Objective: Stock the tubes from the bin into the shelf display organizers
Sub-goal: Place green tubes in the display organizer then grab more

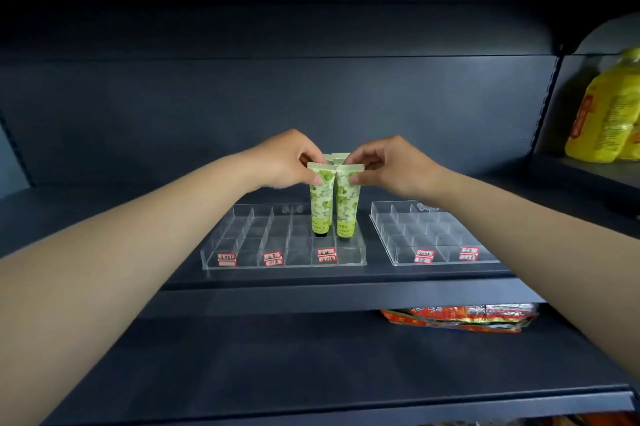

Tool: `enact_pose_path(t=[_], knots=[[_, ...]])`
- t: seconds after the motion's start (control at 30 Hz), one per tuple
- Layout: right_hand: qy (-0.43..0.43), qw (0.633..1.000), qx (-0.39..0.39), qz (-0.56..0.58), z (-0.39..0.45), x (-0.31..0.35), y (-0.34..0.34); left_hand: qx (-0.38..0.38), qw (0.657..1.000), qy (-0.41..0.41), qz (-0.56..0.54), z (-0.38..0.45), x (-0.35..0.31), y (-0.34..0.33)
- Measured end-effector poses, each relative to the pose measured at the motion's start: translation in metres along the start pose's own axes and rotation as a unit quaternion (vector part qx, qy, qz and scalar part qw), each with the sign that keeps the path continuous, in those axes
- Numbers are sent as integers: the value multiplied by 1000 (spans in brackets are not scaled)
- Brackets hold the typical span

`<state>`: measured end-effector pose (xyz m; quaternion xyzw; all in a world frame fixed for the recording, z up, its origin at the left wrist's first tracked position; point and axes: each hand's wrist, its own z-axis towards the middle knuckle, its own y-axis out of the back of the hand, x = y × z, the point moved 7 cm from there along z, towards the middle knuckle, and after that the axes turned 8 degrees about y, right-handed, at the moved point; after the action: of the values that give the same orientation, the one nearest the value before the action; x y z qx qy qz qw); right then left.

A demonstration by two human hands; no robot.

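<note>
Tubes: we logged left tube pinched by left hand, right tube by right hand | both upright in left organizer, right compartments | right organizer beside it on shelf.

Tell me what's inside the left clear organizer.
The left organizer holds two green tubes standing cap-down in its right compartments, more tube tops behind them, their count hidden by the left hand and right hand.

free: right organizer cells | blocked: tubes upright in left organizer
</note>
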<state>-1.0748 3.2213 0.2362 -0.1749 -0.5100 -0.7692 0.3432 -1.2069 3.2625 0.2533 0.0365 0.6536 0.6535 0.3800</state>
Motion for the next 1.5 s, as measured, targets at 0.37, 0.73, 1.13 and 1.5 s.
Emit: enact_pose_path(t=[0.37,0.73,1.13,1.5], knots=[[-18,1000,-15,5,3,-6,-2,-9,999,16,-42,8,11,-4],[-26,1000,-7,4,1,-6,0,-14,999,6,-43,10,11,-5],[-17,999,-16,-22,-3,-5,11,-24,998,-4,-50,8,7,0],[13,992,-27,-125,-20,16,28,-89,994,-50,46,-17,-7,15]])
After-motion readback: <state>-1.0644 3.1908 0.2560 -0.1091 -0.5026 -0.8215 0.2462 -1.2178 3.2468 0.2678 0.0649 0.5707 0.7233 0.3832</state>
